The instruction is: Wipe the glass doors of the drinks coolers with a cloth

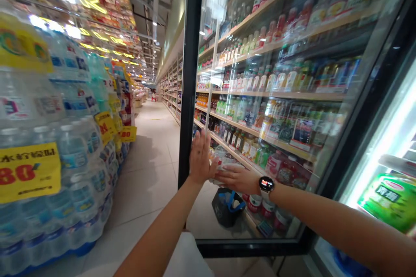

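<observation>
Glass door (266,108) sits around 3 o'clock from my end: left hand (199,158) at 6, fingers together, right hand (237,177) at 5, can't tell if it's pinching anything. I'd keep palms flat, pressure even near the frame (190,73)

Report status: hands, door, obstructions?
Left hand open, fingers up, at edge of glass door; right hand close beside, grip unclear. Door standing open. Dark basket visible low down; no obstruction evident at hands.

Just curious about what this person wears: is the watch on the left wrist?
No, the watch is at the wrist of the right hand; the left hand has none.
</observation>
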{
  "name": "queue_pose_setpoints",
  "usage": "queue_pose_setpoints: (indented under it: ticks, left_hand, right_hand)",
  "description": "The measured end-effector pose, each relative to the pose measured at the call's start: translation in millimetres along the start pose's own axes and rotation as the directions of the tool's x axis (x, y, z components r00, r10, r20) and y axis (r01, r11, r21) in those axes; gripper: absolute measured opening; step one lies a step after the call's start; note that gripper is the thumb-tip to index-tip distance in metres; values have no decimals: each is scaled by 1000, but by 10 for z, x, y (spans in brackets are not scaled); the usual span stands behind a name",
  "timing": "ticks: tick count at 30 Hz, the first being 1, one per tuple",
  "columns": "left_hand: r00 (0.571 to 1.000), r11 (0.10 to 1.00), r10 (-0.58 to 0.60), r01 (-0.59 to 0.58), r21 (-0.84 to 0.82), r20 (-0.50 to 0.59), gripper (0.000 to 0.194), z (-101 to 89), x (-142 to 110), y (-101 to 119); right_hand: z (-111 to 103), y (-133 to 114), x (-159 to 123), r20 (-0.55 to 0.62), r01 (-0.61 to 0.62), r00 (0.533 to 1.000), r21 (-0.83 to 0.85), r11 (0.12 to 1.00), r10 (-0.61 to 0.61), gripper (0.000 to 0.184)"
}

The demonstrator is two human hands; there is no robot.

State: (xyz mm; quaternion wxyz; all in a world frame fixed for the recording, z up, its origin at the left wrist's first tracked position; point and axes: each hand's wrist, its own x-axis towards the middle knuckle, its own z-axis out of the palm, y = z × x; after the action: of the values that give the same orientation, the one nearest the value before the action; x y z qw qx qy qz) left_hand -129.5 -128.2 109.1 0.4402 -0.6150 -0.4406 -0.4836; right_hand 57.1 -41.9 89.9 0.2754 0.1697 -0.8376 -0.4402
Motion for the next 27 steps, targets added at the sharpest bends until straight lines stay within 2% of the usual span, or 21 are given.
queue_pose_setpoints:
  ticks: [3, 6, 8, 10, 13, 15, 16, 19, 23, 27]
  left_hand:
    - [999, 999, -32, 32, 11, 17, 68, 8, 299, -18]
    - [999, 999, -50, 50, 22, 13, 67, 47, 440, -46]
    - [999, 998, -49, 49, 27, 6, 68, 68, 434, -61]
    - [999, 998, -39, 39, 40, 6, 69, 78, 389, -71]
    - [1000, 997, -21, 20, 72, 11, 68, 84, 331, -81]
    - [1000, 996, -24, 23, 82, 12, 68, 89, 316, -89]
    - [1000, 996, -26, 25, 83, 14, 69, 92, 314, -94]
    - [1000, 996, -12, 10, 86, 25, 71, 96, 317, -110]
    - [999, 992, -14, 9, 130, 42, 69, 96, 331, -107]
    - [997, 979, -30, 16, 202, 67, 68, 103, 344, -84]
  right_hand:
    - [-79, 241, 142, 12, 75, 997, -6, 997, -75, 30]
    - [-280, 739, 393, 39, 27, 999, -43, 999, -25, 22]
    - [-447, 1080, 543, 49, -91, 994, -84, 992, 95, 23]
    - [-586, 1335, 654, 12, -251, 967, -130, 959, 255, 32]
    - [-654, 1458, 737, -79, -465, 885, -145, 873, 459, 45]
    - [-590, 1366, 731, -110, -526, 850, -119, 842, 515, 48]
    - [-534, 1279, 706, -109, -528, 849, -108, 843, 518, 48]
    - [-330, 935, 541, -54, -452, 892, -92, 887, 448, 42]
    - [-96, 432, 162, 35, -270, 962, -43, 962, 271, 34]
    - [39, 12, -237, 106, -130, 986, -1, 991, 130, 34]
